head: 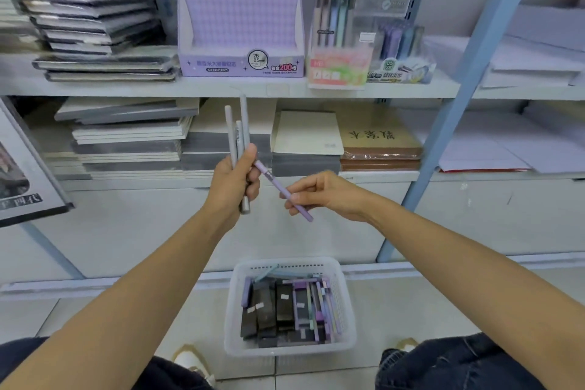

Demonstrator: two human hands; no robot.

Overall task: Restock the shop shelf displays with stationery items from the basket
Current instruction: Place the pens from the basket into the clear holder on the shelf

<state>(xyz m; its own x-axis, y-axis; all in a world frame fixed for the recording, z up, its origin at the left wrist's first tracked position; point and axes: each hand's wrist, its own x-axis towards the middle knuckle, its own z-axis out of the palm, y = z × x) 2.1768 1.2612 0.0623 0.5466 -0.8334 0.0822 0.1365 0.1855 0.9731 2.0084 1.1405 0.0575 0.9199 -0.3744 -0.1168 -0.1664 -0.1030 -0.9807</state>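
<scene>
My left hand (234, 179) grips a bunch of three grey pens (238, 133) that stand upright in front of the shelf edge. My right hand (319, 195) pinches a purple pen (274, 183) near its lower end; the pen slants up-left and its tip touches my left fingers. Below on the floor sits a white plastic basket (346, 301) holding several dark flat packs and purple and pastel pens. On the upper shelf stand an empty purple Kuromi display box (240, 63) and a pen display (337, 70) with several pastel pens upright in it.
Stacks of dark notebooks (95, 19) lie on the upper shelf at left. Paper pads and a brown pack (380, 139) fill the lower shelf. A blue shelf upright (456, 104) slants at right. My knees and shoes frame the basket at the bottom.
</scene>
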